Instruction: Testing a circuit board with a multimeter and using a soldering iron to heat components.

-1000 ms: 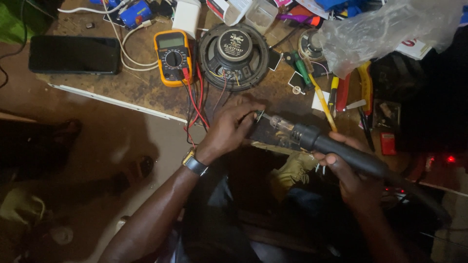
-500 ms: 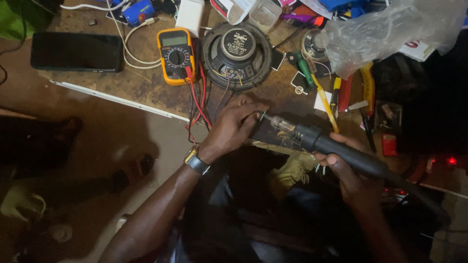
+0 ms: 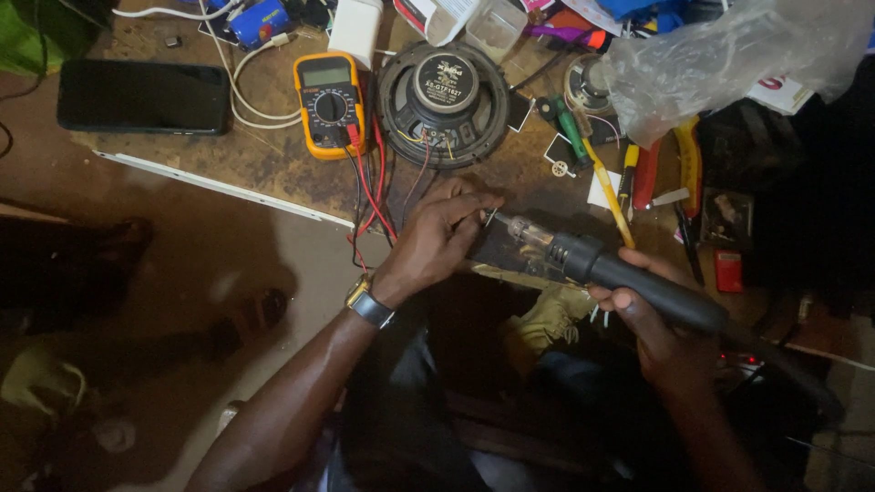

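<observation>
My right hand [image 3: 658,330] grips the black handle of a hot-air tool [image 3: 629,278] whose clear front section and metal nozzle point left. My left hand [image 3: 436,239], with a watch on its wrist, pinches something small at the nozzle tip; what it holds is too small to tell. Both hands work at the near edge of a worn wooden bench [image 3: 273,155]. Just beyond my left hand lie a round black speaker [image 3: 442,91] and a yellow multimeter [image 3: 330,102] with red and black leads trailing toward me.
A black phone [image 3: 144,96] lies at the bench's left. A clear plastic bag [image 3: 729,55] covers the right rear. Screwdrivers, pliers and a yellow pencil [image 3: 609,196] lie right of the speaker. White cables and a white charger [image 3: 355,27] sit behind. Dark floor at left.
My hands and the tool have stayed nearly in place; my left fingers shifted slightly at the nozzle tip. The view has drifted a little.
</observation>
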